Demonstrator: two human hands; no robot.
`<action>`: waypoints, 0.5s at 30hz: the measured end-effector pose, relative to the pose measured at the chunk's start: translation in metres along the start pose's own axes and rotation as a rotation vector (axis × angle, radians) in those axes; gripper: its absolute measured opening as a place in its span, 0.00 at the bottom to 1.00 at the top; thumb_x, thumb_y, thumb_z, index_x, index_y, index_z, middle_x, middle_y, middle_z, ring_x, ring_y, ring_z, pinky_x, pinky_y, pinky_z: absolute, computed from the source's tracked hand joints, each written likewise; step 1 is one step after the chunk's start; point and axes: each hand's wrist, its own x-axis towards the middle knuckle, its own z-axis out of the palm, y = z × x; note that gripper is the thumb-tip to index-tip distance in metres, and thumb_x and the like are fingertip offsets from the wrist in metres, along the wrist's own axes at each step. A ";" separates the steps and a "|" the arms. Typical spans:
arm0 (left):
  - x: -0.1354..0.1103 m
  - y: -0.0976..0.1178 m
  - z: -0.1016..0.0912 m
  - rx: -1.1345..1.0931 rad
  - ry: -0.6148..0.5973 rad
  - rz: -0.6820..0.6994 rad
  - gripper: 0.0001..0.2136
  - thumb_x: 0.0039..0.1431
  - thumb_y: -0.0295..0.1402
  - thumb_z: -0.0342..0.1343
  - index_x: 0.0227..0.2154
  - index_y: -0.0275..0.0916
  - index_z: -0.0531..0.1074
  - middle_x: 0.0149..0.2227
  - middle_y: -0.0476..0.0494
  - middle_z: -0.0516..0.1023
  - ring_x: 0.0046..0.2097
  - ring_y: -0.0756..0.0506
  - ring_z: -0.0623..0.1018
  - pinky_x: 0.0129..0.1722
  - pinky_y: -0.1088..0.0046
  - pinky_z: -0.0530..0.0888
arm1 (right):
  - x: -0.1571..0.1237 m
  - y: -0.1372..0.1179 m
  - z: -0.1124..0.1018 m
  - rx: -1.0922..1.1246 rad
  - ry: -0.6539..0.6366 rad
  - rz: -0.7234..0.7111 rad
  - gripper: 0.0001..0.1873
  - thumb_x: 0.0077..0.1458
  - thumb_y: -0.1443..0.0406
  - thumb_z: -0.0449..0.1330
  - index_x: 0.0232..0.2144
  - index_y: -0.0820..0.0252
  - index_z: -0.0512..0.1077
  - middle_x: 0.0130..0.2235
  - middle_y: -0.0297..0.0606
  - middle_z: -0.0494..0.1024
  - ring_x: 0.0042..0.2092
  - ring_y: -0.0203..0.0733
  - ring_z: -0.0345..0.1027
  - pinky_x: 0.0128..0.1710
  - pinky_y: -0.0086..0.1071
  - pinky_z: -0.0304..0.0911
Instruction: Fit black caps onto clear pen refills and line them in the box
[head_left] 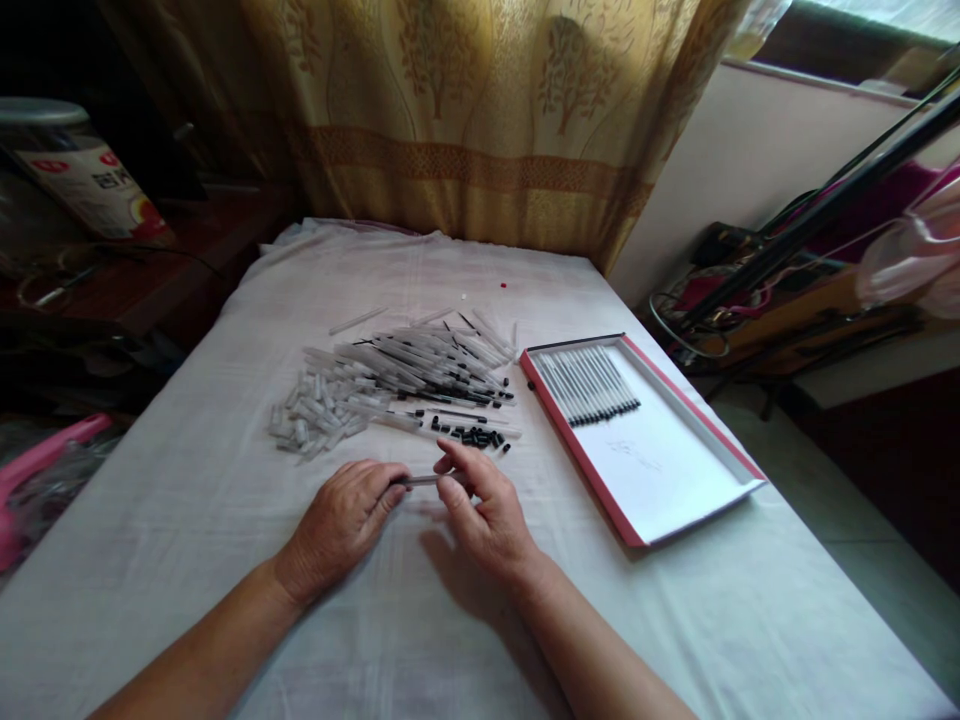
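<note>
Between my two hands, just above the white cloth, lies a thin pen (pixel 424 481). My left hand (pixel 349 515) is closed around its left end. At its right end, my right hand (pixel 484 505) has thumb and fingers closed on the barrel, hiding that tip. Beyond my hands spreads a pile of pen barrels and refills (pixel 420 360). Clear pen caps (pixel 315 412) are heaped to the left of it. Small black end plugs (pixel 480 438) lie scattered close to my right fingers.
To the right, a shallow red-edged box lid (pixel 694 490) holds a row of assembled pens (pixel 589 385). A tiny red piece (pixel 503 286) sits near the table's far side. A patterned curtain (pixel 480 120) hangs behind. At left stands a labelled canister (pixel 82 175).
</note>
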 end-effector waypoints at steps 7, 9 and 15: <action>0.001 0.000 -0.003 -0.170 -0.028 -0.209 0.10 0.66 0.39 0.46 0.41 0.42 0.68 0.34 0.47 0.83 0.37 0.45 0.81 0.40 0.70 0.75 | 0.014 0.014 -0.052 -0.284 0.202 0.094 0.11 0.61 0.61 0.56 0.40 0.56 0.76 0.37 0.41 0.80 0.37 0.43 0.74 0.38 0.36 0.68; 0.001 0.000 -0.003 -0.219 -0.027 -0.269 0.09 0.65 0.40 0.46 0.41 0.42 0.67 0.35 0.47 0.83 0.37 0.45 0.81 0.39 0.70 0.76 | 0.015 0.021 -0.066 -0.492 0.204 0.146 0.09 0.58 0.61 0.58 0.36 0.57 0.77 0.35 0.41 0.80 0.34 0.43 0.73 0.37 0.36 0.67; 0.000 -0.003 -0.002 -0.260 -0.033 -0.337 0.09 0.64 0.40 0.48 0.41 0.42 0.66 0.36 0.46 0.84 0.38 0.46 0.82 0.39 0.71 0.76 | 0.013 0.029 -0.070 -0.807 0.065 0.272 0.09 0.55 0.63 0.60 0.39 0.57 0.77 0.35 0.39 0.80 0.31 0.42 0.73 0.34 0.34 0.64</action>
